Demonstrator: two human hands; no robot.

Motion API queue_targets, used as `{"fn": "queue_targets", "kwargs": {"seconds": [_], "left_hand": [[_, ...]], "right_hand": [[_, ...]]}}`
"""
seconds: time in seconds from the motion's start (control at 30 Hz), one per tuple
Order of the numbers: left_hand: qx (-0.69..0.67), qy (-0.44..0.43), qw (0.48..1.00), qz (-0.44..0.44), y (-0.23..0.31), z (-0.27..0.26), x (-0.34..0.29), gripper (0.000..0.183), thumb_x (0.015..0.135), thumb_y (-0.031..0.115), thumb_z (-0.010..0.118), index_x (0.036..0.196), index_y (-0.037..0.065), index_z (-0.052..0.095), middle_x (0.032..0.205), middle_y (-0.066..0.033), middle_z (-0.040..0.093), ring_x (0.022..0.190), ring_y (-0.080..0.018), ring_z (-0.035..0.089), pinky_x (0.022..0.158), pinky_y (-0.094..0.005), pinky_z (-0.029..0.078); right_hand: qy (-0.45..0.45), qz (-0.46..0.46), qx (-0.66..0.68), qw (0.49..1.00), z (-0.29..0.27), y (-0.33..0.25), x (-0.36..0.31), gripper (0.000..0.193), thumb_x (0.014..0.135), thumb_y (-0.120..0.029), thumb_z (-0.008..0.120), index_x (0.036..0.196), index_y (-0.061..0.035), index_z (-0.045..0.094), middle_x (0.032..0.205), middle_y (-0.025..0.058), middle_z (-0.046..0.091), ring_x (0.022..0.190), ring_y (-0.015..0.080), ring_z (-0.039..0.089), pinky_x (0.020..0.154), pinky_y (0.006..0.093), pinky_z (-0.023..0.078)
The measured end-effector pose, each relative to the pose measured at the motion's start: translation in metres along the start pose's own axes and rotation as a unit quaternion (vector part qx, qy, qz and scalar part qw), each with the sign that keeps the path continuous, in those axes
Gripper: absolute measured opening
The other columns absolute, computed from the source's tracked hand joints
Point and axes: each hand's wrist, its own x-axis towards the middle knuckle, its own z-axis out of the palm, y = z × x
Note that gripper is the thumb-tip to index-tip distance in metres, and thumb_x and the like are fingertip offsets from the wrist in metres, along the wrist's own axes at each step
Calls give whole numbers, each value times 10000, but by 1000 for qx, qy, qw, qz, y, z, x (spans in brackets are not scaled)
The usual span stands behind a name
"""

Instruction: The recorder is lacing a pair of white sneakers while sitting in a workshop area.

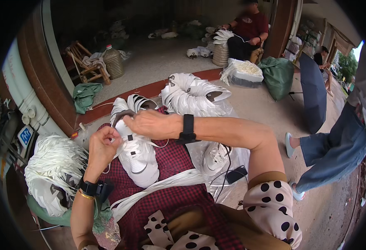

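Note:
A white sneaker upper [139, 156] lies on the red checked cloth [172, 196] over my lap. My left hand [101, 146] pinches a white lace at the shoe's top, fingers closed on it. My right hand [147, 123] reaches across from the right and grips the shoe's dark collar edge. A bundle of white laces [162, 187] drapes across my lap below the shoe. Both wrists carry black bands.
A heap of white laces [53, 166] fills a green basin at my left. More white shoe uppers [195, 98] are stacked ahead on clear plastic, and a black phone [236, 174] lies at the right. A person in jeans [337, 146] stands right; another person sits at the back.

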Motion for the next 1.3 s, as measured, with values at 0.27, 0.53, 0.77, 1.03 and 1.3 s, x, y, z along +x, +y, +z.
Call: {"fn": "queue_targets", "kwargs": {"seconds": [0.27,0.53,0.77,1.03,1.3], "left_hand": [[-56,-19,996,-71,7,-29,-18,86,829,44,749,876,-6,697,779,-17,681,669,-50,575,595,-225,463],[-47,-41,995,-73,-1,-44,-26,52,914,48,678,935,3,694,789,-15,689,704,-52,626,615,-215,510],[66,95,989,96,-8,-22,-20,126,925,54,649,1007,-38,673,813,-63,685,637,-87,592,583,-271,495],[25,-47,997,-59,-38,-26,-7,168,923,157,691,875,-2,667,750,-7,630,623,-65,523,537,-241,426],[166,235,956,-59,-91,-126,-21,169,884,147,708,868,-18,676,641,-91,608,599,-147,561,585,-321,465]], "right_hand": [[-59,79,41,994,-7,23,-58,377,707,65,569,1079,68,511,646,222,584,668,406,624,645,475,477],[-40,124,55,990,2,45,-107,222,682,56,572,878,49,675,704,254,625,710,417,641,699,476,509],[-68,228,17,971,-2,77,-162,170,662,50,600,797,39,703,760,244,665,722,402,656,687,455,517],[-55,283,10,958,3,104,-198,184,666,41,608,807,41,726,746,250,664,710,391,673,678,428,542],[-51,296,7,954,25,129,-223,174,662,43,606,785,31,728,761,243,672,715,391,673,680,427,547]]}}
